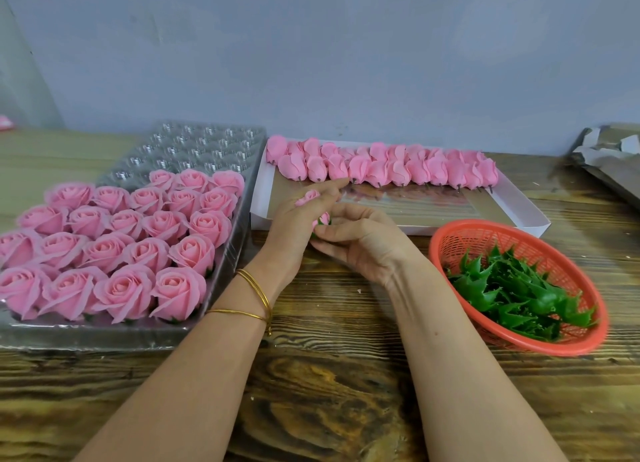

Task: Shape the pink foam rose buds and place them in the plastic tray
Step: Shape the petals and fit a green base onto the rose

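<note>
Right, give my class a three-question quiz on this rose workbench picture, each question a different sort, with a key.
1. True or false: the red basket holds green leaf pieces.
2. Where are the unshaped buds? A) white box B) plastic tray C) basket
3. What are both hands holding?

Key:
1. True.
2. A.
3. The left hand and right hand together hold a pink rose bud.

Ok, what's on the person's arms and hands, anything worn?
Both forearms are bare, with no sleeves or gloves showing. The left wrist carries thin gold bangles, at least two, one with a small dangling end. The right hand and wrist show no jewellery.
</note>
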Tool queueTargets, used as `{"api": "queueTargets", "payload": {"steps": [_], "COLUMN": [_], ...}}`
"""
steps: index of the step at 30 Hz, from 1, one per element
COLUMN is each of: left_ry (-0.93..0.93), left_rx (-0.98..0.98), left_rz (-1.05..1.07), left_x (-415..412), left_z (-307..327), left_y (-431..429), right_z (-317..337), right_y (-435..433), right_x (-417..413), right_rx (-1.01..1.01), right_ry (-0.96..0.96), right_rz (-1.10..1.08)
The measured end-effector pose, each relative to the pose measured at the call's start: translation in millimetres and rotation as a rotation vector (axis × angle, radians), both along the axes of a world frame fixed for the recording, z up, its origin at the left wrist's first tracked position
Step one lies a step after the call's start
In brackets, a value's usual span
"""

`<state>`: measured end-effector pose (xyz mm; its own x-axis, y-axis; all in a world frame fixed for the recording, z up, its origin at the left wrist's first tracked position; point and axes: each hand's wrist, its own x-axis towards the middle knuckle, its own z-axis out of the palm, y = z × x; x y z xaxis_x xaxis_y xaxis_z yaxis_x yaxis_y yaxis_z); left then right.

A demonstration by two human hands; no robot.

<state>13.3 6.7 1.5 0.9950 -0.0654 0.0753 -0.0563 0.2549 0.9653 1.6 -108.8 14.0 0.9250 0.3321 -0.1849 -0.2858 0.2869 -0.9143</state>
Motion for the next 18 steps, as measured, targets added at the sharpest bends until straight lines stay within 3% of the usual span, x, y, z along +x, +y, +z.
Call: {"api": "queueTargets", "payload": {"steps": [10, 18], "left_ry": [-0.008, -0.034], "left_rx": [0.013, 0.044], "left_rz": [0.039, 0.113], "left_x": [-0.2, -1.1], "left_z": [-0.4, -0.8], "left_y": [0.4, -4.4], "right_z": [-0.9, -9.0], "right_y": [-0.4, 4.8], "right_x": [0.5, 5.9], "right_rx": [-0.005, -0.05], "right_ry": [-0.019, -0.129], "right_rz": [0.011, -0.263]}}
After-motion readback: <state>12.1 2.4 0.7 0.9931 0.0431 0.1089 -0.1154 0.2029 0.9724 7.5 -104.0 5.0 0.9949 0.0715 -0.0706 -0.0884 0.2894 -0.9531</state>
